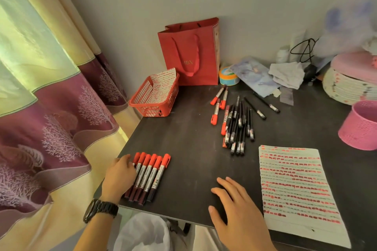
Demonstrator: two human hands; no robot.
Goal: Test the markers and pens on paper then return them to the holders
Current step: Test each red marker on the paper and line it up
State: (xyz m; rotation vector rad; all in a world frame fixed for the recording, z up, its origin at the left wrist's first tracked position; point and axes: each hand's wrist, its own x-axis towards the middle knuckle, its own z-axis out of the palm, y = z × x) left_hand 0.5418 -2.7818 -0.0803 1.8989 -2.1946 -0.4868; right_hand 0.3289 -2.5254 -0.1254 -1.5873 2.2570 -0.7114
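At the near left corner of the tabletop [193, 149] a row of red-capped markers [150, 175] is touched by the left hand [120, 175], apparently uncurled; the right hand [234, 206] is spread open beside the stroke-filled paper [295, 185]; loose pens [237, 126] are left outside the pink holder [361, 126].

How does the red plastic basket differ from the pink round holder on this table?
The red plastic mesh basket is rectangular; the pink perforated plastic holder is round. The basket stands at the dark table's far left, the holder at its right. The basket holds a red-marked sheet; nothing shows above the holder's rim. Both are open-topped.
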